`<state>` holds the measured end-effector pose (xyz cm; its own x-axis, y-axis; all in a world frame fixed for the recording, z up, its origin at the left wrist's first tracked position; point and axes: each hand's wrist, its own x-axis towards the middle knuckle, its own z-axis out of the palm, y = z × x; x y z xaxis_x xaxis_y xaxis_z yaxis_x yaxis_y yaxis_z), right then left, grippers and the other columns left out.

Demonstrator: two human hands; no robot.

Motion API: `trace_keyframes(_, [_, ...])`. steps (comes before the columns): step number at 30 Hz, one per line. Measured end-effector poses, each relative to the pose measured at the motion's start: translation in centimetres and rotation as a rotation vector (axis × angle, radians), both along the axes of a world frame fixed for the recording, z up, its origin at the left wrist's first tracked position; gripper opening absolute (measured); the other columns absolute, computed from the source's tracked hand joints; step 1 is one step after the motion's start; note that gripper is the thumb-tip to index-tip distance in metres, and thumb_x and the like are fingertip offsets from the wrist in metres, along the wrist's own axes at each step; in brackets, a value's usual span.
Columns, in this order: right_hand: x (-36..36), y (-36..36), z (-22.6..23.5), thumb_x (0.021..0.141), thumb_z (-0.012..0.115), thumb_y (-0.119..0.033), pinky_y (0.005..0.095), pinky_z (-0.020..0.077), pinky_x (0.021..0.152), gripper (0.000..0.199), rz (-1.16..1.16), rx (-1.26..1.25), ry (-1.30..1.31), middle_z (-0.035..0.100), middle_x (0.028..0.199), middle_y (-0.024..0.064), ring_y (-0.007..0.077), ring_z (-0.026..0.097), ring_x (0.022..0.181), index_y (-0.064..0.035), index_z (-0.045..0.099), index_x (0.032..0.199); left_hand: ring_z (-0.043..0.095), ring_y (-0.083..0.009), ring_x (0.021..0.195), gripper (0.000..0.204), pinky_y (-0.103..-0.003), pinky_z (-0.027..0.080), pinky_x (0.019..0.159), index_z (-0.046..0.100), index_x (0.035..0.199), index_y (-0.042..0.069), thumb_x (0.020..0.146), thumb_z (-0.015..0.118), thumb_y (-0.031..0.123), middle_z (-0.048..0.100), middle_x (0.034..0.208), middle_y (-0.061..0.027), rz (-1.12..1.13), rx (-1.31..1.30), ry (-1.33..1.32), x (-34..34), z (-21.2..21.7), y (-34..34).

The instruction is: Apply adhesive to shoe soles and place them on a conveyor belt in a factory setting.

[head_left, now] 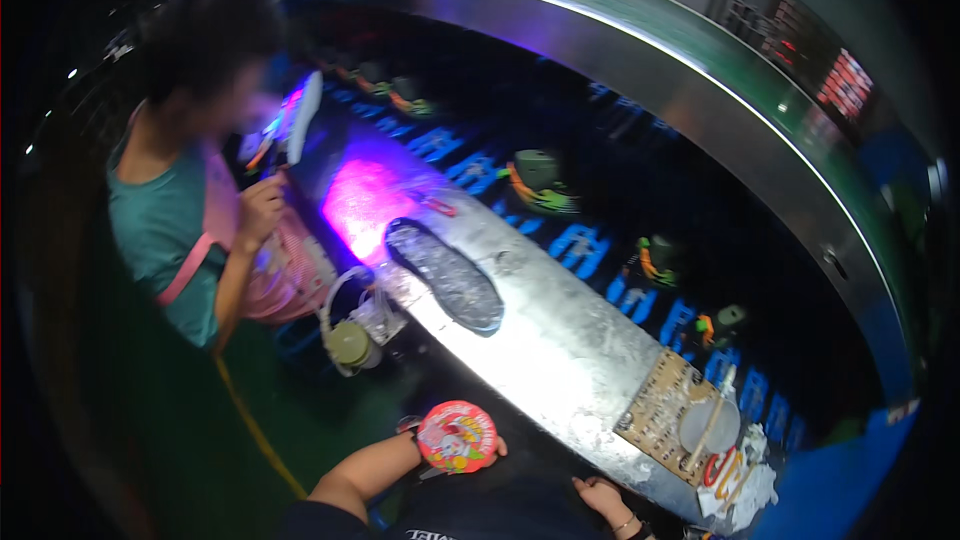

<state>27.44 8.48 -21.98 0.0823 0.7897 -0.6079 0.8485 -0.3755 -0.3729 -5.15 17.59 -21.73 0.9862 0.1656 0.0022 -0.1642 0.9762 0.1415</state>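
My left hand (499, 449) is behind a round red disc (458, 437) with a colourful cartoon print, in front of my body. The disc hides most of that hand, and its fingers appear closed on it. My right hand (600, 495) is beside the near edge of the metal bench (560, 370), a bracelet at its wrist. Its fingers are partly hidden and blurred, so their pose is unclear. On the bench lies a dark shoe sole (445, 276), lengthwise and apart from both hands.
At left a co-worker (165, 190) in a pink apron holds up a shoe sole (297, 120) under purple light. A capped jar (352, 344) stands by the bench. A perforated board (655, 405) bears a round pot (705, 427). Beyond, blue carriers (580, 250) hold dark shoes (540, 180).
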Motion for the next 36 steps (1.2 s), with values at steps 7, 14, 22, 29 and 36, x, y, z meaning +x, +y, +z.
trace_keyframes(7, [-0.2,-0.1,0.4,0.074,0.048,-0.052,0.0346,0.0442,0.060,0.049,0.056,0.001,-0.007,0.055,0.053,0.0117,0.0281,0.056,0.057,-0.0075,0.057,0.055,0.050,-0.0112,0.069,0.023,-0.017,0.041,0.066,0.052,0.086,0.001,0.083,0.046,0.023,0.050,0.074,-0.0064,0.066,0.151,0.151,0.2,4.0,-0.1])
trace_keyframes(14, [-0.4,-0.1,0.6,0.073,0.051,-0.051,0.0354,0.0444,0.063,0.048,0.030,-0.033,0.015,0.057,0.058,0.0132,0.0299,0.056,0.061,-0.0074,0.056,0.053,0.054,-0.0143,0.069,0.028,-0.019,0.044,0.060,0.047,0.100,-0.003,0.086,0.043,0.021,0.052,0.076,-0.0083,-0.012,-0.007,0.077,0.0,1.3,-0.5])
trace_keyframes(22, [-0.2,-0.3,0.7,0.071,0.055,-0.050,0.0353,0.0443,0.072,0.045,-0.085,-0.051,0.013,0.060,0.070,0.0168,0.0317,0.058,0.075,-0.0058,0.060,0.066,0.038,-0.0178,0.058,0.068,-0.025,0.034,0.054,0.038,0.101,-0.013,0.085,0.031,0.053,0.041,0.063,-0.0056,0.156,0.301,0.257,0.1,-1.1,-0.4])
trace_keyframes(29, [0.1,-0.7,-0.7,0.069,0.058,-0.049,0.0350,0.0446,0.070,0.046,-0.095,0.049,0.002,0.059,0.067,0.0168,0.0312,0.059,0.071,-0.0034,0.058,0.066,0.050,-0.0217,0.104,0.029,-0.029,0.042,0.086,0.053,0.105,0.000,0.084,0.045,0.019,0.054,0.109,-0.0161,0.164,0.154,0.042,-0.3,-2.4,0.0])
trace_keyframes(36, [-0.3,0.1,0.6,0.069,0.057,-0.051,0.0353,0.0446,0.069,0.048,-0.082,-0.052,-0.011,0.059,0.066,0.0161,0.0315,0.058,0.069,-0.0028,0.057,0.064,0.050,-0.0231,0.104,0.029,-0.030,0.042,0.086,0.053,0.107,0.001,0.084,0.046,0.019,0.053,0.110,-0.0165,0.114,0.059,-0.019,-0.4,-2.9,0.1])
